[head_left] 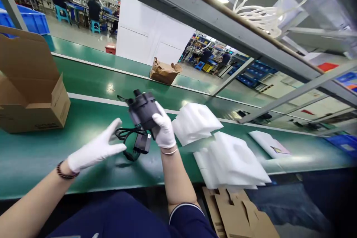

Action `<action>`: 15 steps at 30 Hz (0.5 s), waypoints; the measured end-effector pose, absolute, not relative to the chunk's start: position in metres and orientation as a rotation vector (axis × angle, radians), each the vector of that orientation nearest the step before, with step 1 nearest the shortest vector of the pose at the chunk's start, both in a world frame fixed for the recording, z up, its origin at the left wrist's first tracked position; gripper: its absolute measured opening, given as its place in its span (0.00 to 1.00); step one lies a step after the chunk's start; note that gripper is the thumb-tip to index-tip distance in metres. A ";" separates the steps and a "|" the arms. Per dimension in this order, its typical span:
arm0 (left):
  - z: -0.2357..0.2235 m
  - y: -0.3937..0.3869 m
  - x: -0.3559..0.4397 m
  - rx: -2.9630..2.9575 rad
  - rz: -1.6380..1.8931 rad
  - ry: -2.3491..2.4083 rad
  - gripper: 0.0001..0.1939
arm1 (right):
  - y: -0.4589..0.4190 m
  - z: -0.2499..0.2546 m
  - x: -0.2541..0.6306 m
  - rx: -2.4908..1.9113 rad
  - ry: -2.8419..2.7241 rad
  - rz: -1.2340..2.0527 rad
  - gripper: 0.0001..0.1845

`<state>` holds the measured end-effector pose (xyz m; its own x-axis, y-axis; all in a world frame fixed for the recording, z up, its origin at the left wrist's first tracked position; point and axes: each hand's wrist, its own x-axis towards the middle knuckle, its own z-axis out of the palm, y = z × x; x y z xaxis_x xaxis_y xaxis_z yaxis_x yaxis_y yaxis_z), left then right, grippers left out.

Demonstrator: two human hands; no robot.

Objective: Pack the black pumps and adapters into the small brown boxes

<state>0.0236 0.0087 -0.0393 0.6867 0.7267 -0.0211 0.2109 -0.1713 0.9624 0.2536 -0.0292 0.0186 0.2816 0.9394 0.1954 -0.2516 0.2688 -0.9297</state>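
My right hand, in a white glove, is closed around a black pump-like device and holds it up above the green conveyor belt. A black cable and a small black adapter block hang from the device down to the belt. My left hand, also gloved, is held flat with its fingers stretched out, just left of the cable and holding nothing.
An open cardboard box stands at the left on the belt. White foam inserts lie to the right, with a plastic bag holding a leaflet beyond. Flat cardboard pieces sit below the belt's edge. People work at far benches.
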 end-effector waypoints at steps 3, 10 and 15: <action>-0.026 0.006 0.010 1.353 0.727 0.608 0.52 | -0.029 0.003 0.229 -1.028 -1.102 1.009 0.42; -0.044 -0.013 0.031 0.306 0.911 0.721 0.32 | -0.043 0.016 0.205 -1.389 -1.760 0.912 0.50; -0.054 -0.015 0.007 0.062 0.855 0.730 0.28 | -0.090 0.091 0.324 -2.265 -1.688 0.003 0.20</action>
